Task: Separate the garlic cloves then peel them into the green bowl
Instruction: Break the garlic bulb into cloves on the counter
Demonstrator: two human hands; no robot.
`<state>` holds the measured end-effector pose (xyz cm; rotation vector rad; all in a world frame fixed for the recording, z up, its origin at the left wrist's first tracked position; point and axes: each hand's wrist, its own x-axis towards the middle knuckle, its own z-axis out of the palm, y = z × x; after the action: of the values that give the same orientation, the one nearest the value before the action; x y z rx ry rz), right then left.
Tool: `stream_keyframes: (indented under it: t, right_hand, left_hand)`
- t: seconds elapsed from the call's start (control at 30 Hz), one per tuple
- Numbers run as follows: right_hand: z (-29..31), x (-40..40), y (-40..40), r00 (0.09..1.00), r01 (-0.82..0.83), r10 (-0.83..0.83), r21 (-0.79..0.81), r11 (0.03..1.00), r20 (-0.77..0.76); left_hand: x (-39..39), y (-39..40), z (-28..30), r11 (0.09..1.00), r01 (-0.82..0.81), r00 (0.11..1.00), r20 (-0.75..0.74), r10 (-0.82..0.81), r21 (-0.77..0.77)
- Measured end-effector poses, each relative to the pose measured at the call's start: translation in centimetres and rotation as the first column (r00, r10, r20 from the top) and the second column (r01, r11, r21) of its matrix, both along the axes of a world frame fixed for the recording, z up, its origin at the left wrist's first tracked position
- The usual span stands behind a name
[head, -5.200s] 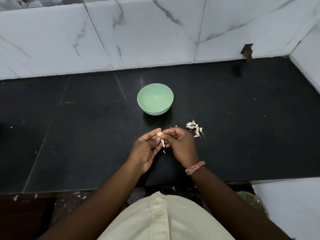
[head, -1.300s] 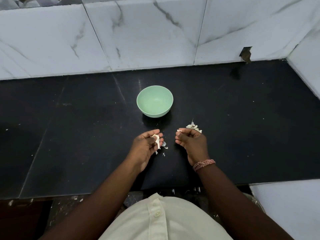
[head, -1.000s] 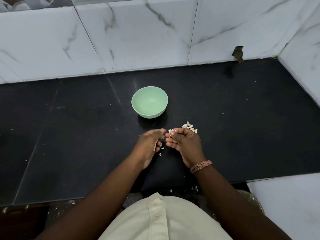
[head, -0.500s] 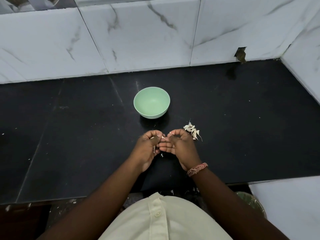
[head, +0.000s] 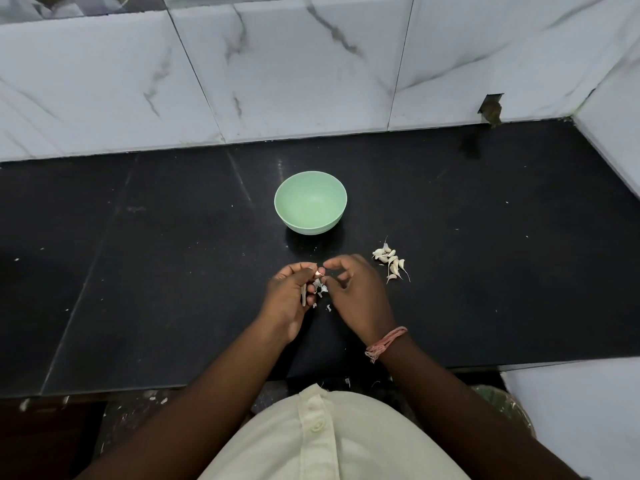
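Note:
A green bowl (head: 310,201) stands on the black counter, and I see nothing inside it. Just in front of it my left hand (head: 289,299) holds a small garlic piece (head: 319,273) with papery skin hanging from the fingers. My right hand (head: 356,292) meets it, thumb and forefinger pinching the same piece at its top. A small heap of separated garlic cloves (head: 389,259) lies on the counter to the right of my right hand, not touched.
Bits of garlic skin (head: 328,308) lie on the black counter (head: 173,254) under my hands. White marble tiles (head: 311,71) form the back wall and the right corner. The counter's front edge runs just below my wrists.
My hands came together from apart about a second ago and have stayed joined on the garlic piece. The bowl and the heap of cloves stay where they were.

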<state>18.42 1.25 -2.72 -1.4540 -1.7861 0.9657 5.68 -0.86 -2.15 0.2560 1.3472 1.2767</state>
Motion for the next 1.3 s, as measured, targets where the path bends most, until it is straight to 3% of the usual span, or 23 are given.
stream_keyframes:
  t: [0.27, 0.47, 0.63, 0.83, 0.97, 1.07, 1.2, 1.3]
  right_hand:
    - [-0.7, 0.2, -0.1, 0.998, 0.047, -0.046, 0.043, 0.998, -0.035]
    - [-1.4, 1.5, 0.6, 0.964, 0.163, -0.193, -0.166, 0.973, -0.184]
    - [-1.4, 5.2, 2.1, 0.872, 0.461, -0.479, -0.160, 0.873, -0.099]
    - [-1.4, 6.0, 3.7, 0.834, 0.540, -0.551, -0.155, 0.827, -0.035]
    - [-1.6, 5.4, 3.0, 0.859, 0.509, -0.511, -0.051, 0.859, -0.035]
    - [-1.0, 4.1, 1.8, 0.923, 0.381, -0.380, 0.004, 0.925, -0.060]
    - [-0.3, 1.5, 0.4, 0.953, 0.080, -0.129, -0.182, 0.980, -0.274]
    - [-0.5, 0.3, 0.0, 0.924, -0.003, -0.096, -0.261, 0.965, -0.369]
  left_hand:
    - [0.4, -0.4, 0.0, 0.995, 0.094, 0.994, -0.045, -0.096, -0.047]
    - [0.5, 0.0, 0.1, 0.991, 0.066, 0.997, -0.035, -0.070, -0.116]
    - [0.6, 0.8, -0.1, 0.988, 0.058, 0.997, -0.046, -0.065, -0.145]
    - [1.0, 1.0, 0.4, 0.985, 0.055, 0.993, 0.114, -0.036, -0.165]
    - [0.9, 0.6, 0.0, 0.995, 0.057, 0.994, 0.097, -0.049, -0.083]
    - [0.8, 0.1, -0.2, 0.998, 0.061, 0.987, 0.147, -0.059, -0.013]
    - [0.5, -0.4, -0.4, 0.993, 0.101, 0.984, 0.142, -0.108, 0.054]
    - [0.1, -0.6, -0.3, 0.985, 0.155, 0.986, 0.047, -0.159, 0.078]
